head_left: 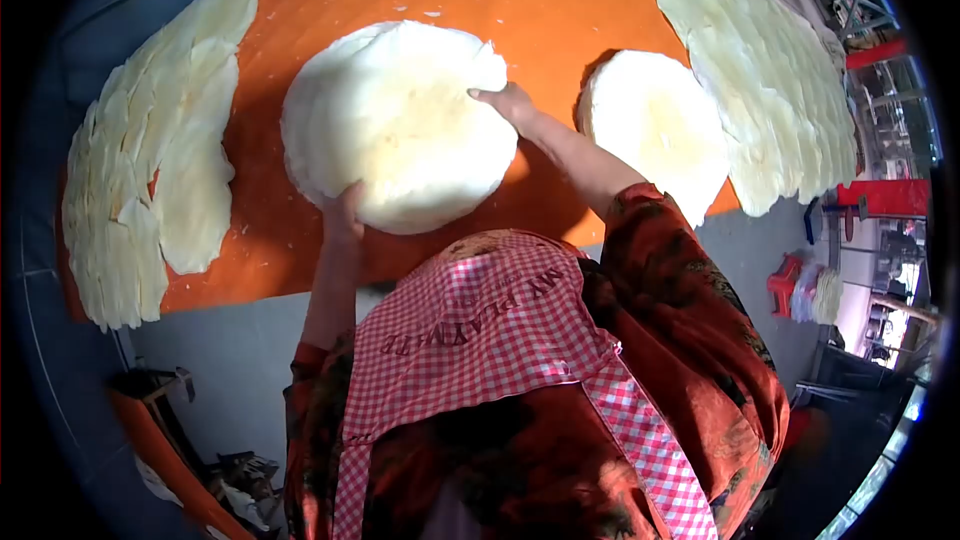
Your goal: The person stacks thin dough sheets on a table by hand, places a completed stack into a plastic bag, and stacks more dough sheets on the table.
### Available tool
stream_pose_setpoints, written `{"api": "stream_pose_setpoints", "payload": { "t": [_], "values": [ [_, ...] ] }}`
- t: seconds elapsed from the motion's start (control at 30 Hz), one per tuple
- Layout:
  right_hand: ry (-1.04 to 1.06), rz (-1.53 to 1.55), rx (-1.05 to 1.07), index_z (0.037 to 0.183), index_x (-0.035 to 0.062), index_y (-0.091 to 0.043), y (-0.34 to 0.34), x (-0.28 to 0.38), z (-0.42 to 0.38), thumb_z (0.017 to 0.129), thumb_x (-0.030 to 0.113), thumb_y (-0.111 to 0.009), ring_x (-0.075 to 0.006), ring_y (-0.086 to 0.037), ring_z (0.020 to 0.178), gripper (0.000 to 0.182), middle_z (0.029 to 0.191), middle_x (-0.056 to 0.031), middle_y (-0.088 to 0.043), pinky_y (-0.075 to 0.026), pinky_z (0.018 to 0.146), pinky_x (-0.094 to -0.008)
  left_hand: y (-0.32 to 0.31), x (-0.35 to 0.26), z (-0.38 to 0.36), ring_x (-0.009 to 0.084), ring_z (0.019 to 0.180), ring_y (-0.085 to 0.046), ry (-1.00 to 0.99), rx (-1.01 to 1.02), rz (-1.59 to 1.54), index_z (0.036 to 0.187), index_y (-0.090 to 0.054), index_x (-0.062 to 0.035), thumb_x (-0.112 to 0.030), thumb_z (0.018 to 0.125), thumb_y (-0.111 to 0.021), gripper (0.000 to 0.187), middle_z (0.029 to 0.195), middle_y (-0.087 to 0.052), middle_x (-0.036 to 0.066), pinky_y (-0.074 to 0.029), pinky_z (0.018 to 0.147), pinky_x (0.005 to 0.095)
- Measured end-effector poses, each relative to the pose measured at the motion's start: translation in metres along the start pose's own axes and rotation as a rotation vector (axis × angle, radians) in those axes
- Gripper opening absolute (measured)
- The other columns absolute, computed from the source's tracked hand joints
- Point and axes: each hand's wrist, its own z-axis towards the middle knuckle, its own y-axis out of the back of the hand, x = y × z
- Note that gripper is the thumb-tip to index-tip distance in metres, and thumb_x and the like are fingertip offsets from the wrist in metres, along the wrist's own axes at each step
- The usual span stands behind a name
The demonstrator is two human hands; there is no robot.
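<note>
A thick stack of thin, round, pale sheets [400, 130] lies on an orange-covered table [540, 0] in front of me; it looks like flatbread or wafers. My left hand [343, 210] grips the near left edge, thumb on the top sheet and fingers hidden beneath the rim. At the right edge, my right hand [508, 103] holds the stack the same way, its thumb laid over the top. To the right, a second round stack [655, 130] rests on the table, partly behind my right forearm.
Overlapping pale sheets [150, 150] are layered along the table's left end. More overlapping sheets [770, 90] cover the right end. Small white flakes dot the orange surface. A red stool [785, 285] stands on the floor at the right.
</note>
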Motion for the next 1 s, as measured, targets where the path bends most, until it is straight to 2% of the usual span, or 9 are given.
{"api": "stream_pose_setpoints", "payload": {
  "t": [0.13,0.23,0.37,0.43,0.5,0.57,0.63,0.77,1.0],
  "values": [
    [-0.199,0.708,0.119,0.125,0.0021,-0.052,0.023,0.007,-0.033,0.09,0.035,-0.06,-0.0289,-0.06,0.108,0.05,0.118,-0.0164,-0.061,-0.049,0.092,-0.0418,-0.009,-0.034,-0.035,0.0235,0.103,-0.057,-0.167,0.221,0.573,0.121,-0.052,0.0051,-0.01,0.083,-0.063,0.042,0.12,-0.055,0.013,-0.048,0.088,0.0361],
    [-0.185,1.204,0.364,0.13,0.0045,-0.047,0.016,-0.031,-0.081,0.091,0.039,-0.057,-0.0277,-0.057,0.113,0.054,0.125,-0.0127,-0.058,-0.048,0.094,-0.0433,-0.042,-0.055,-0.045,0.0225,0.104,-0.057,-0.05,0.079,0.372,0.12,-0.051,0.008,-0.01,0.086,-0.059,0.039,0.117,-0.056,0.014,-0.049,0.088,0.0356],
    [-0.146,1.214,0.152,0.133,0.0072,-0.044,-0.036,-0.016,-0.138,0.088,0.035,-0.061,-0.027,-0.049,0.121,0.056,0.132,-0.0092,-0.052,-0.042,0.099,-0.0476,-0.055,-0.052,-0.059,0.0251,0.103,-0.059,-0.044,0.087,0.144,0.115,-0.054,0.0085,-0.008,0.086,-0.057,0.034,0.113,-0.059,0.017,-0.049,0.089,0.0356],
    [-0.132,1.107,0.031,0.13,0.0068,-0.049,-0.051,-0.012,-0.142,0.088,0.031,-0.062,-0.0275,-0.05,0.119,0.05,0.13,-0.0072,-0.053,-0.039,0.101,-0.0461,-0.034,-0.02,-0.052,0.0254,0.105,-0.058,-0.234,0.177,0.4,0.112,-0.057,0.0069,-0.006,0.085,-0.058,0.03,0.111,-0.06,0.018,-0.047,0.091,0.0355],
    [-0.054,0.943,-0.092,0.119,-0.0056,-0.052,-0.051,-0.044,-0.126,0.078,0.011,-0.067,-0.0278,-0.055,0.11,0.047,0.117,-0.0159,-0.058,-0.041,0.101,-0.0422,-0.005,0.026,-0.038,0.0236,0.11,-0.053,-0.48,0.174,0.765,0.112,-0.057,0.0073,-0.006,0.088,-0.053,0.028,0.114,-0.058,0.015,-0.045,0.095,0.0361],
    [-0.146,0.927,-0.121,0.115,-0.0061,-0.054,-0.027,-0.056,-0.122,0.073,0.005,-0.068,-0.0287,-0.06,0.102,0.045,0.108,-0.0165,-0.062,-0.045,0.096,-0.0434,-0.052,0.014,-0.072,0.0245,0.115,-0.051,-0.037,-0.015,0.021,0.121,-0.05,0.0057,-0.008,0.089,-0.055,0.035,0.122,-0.054,0.018,-0.041,0.099,0.037],
    [-0.147,0.92,-0.055,0.11,-0.006,-0.057,0.001,-0.077,-0.114,0.072,0.002,-0.067,-0.0302,-0.062,0.097,0.039,0.103,-0.0163,-0.064,-0.048,0.093,-0.0451,-0.041,0.004,-0.069,0.0273,0.122,-0.046,-0.188,0.112,-0.067,0.131,-0.041,0.0026,-0.024,0.092,-0.053,0.048,0.133,-0.047,0.017,-0.036,0.103,0.0405],
    [-0.137,0.855,0.009,0.109,-0.0122,-0.054,0.034,-0.085,-0.117,0.073,0.001,-0.066,-0.0318,-0.061,0.098,0.04,0.103,-0.0197,-0.062,-0.048,0.093,-0.0459,-0.022,-0.06,-0.03,0.0308,0.125,-0.044,0.176,-0.037,-0.256,0.136,-0.037,0.0016,-0.045,0.091,-0.052,0.067,0.138,-0.044,0.016,-0.031,0.107,0.0443],
    [-0.118,0.787,-0.003,0.123,-0.0122,-0.044,0.034,-0.07,-0.134,0.075,0.002,-0.066,-0.0317,-0.053,0.113,0.054,0.118,-0.0213,-0.056,-0.046,0.096,-0.0452,-0.05,-0.085,0.038,0.0283,0.112,-0.054,0.359,0.262,0.117,0.132,-0.041,0.0041,-0.031,0.088,-0.063,0.06,0.123,-0.055,0.017,-0.043,0.098,0.0398]
  ]
}}
